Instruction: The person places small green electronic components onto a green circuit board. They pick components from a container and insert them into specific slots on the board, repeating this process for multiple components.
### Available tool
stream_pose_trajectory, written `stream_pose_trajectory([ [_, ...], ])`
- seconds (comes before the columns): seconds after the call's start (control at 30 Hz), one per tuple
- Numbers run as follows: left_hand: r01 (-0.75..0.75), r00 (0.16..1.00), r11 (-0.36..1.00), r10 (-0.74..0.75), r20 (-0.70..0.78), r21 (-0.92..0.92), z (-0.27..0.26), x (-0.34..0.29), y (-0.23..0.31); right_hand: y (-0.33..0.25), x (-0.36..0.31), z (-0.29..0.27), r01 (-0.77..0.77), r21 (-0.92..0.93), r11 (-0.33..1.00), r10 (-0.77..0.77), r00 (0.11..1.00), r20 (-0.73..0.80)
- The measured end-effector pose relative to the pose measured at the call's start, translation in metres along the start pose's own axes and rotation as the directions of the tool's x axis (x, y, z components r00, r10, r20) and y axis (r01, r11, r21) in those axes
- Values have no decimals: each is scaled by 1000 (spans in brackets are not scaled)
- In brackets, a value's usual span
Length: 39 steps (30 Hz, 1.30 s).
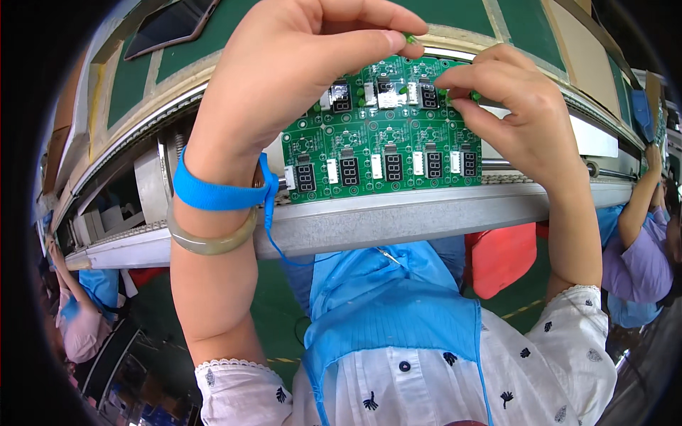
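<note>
A green circuit board panel (366, 135) lies across the rails in front of me, with two rows of small black digit displays (393, 167) and white connectors (376, 167). My left hand (298, 57) hovers over its far left part, thumb and fingers pinching a small green LED (410, 39). At the far right of the panel, my right hand (515, 103) is closed in a pinch on another green LED (447, 98), close to the board's surface. Several green LEDs (403, 90) stand along the far row. My left hand hides the panel's far left corner.
A metal rail (412, 216) runs along the near side of the panel. A dark phone (170, 28) lies on the green surface at far left. A blue strap (217, 190) with a cord circles my left wrist. Other people (643, 241) sit at both sides.
</note>
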State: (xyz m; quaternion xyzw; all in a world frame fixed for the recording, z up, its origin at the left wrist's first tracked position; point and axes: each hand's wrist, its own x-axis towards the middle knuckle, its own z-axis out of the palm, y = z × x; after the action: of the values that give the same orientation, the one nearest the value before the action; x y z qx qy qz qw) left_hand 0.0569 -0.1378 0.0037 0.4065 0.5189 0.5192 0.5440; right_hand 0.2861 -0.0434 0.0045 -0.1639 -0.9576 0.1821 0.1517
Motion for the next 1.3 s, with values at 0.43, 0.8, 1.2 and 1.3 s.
stream_pose_trajectory([
  [0.43,-77,996,995,79,48,-60,-1,-3,1,-10,9,-3,89,-208,974,-70,993,96],
  [0.8,-50,999,999,50,0,-1,3,-4,5,-15,11,-3,-21,-135,991,36,994,106],
  [1.2,112,991,986,-101,-88,125,8,-5,9,18,6,-7,-199,91,976,207,974,-90],
  [1.3,115,989,988,-105,-101,101,11,-5,9,34,2,0,-265,238,934,305,941,-148],
])
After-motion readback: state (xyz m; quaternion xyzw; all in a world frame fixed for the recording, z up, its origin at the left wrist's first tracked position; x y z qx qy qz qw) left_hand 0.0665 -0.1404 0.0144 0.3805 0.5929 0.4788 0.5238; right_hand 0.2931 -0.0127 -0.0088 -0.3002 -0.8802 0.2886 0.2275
